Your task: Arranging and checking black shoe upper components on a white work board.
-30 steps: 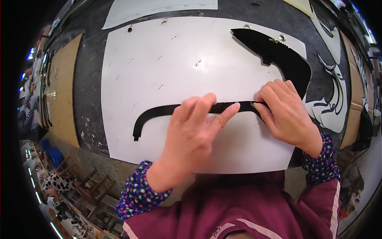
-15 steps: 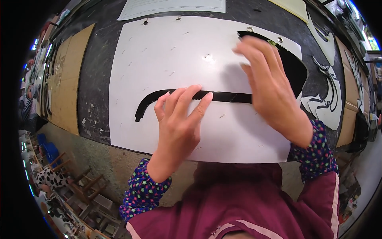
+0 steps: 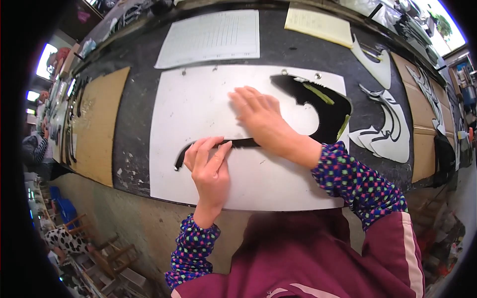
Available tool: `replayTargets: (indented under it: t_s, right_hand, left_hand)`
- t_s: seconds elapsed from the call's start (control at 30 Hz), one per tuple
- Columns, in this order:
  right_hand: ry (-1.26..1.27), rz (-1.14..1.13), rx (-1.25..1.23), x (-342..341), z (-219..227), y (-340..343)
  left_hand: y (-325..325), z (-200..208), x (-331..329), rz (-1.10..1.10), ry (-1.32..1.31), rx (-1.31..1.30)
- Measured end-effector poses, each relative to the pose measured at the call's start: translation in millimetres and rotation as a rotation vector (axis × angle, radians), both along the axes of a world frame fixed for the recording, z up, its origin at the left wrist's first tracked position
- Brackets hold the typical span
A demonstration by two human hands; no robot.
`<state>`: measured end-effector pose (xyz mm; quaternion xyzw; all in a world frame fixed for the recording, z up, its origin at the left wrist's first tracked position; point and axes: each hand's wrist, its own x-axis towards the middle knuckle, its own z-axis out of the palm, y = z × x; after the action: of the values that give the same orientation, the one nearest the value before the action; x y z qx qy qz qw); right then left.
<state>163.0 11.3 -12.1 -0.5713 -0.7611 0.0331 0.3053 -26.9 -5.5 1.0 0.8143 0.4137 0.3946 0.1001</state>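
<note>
A flat black hook-shaped piece (image 3: 332, 115) lies on a white board (image 3: 273, 186). Its broad curved end is at the right, with toothed edges; a thin arm runs left to a bent tip. Yellow-green strips (image 3: 318, 93) show on its broad end. My left hand (image 3: 209, 174) holds the thin arm near the bend between thumb and fingers. Over the middle of that arm lies my right hand (image 3: 268, 126), fingers stretched out toward the upper left and slightly blurred; nothing shows in them. It hides part of the arm.
Beyond the board lie a white printed sheet (image 3: 211, 39) and a yellowish paper pad (image 3: 318, 27). White curved pieces (image 3: 390, 134) rest on the dark table at the right. Cardboard sheets (image 3: 97, 129) flank both sides. Wooden stools (image 3: 117, 256) stand on the floor at the lower left.
My right hand has moved left and down from the broad end onto the thin arm, uncovering the yellow-green strips. My left hand has moved slightly left along the arm. The view has shifted.
</note>
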Motion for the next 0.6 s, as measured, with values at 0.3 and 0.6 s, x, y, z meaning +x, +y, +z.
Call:
replayTargets:
  t_s: [0.3,0.6]
  right_hand:
    - [-0.299,-0.467,-0.280,152,32,-68]
    - [0.190,-0.166,-0.835,232,185,28]
  left_hand:
    - [-1,-12,-5,0.058,0.163,0.140]
    - [3,-18,-16,0.289,-0.161,-0.017]
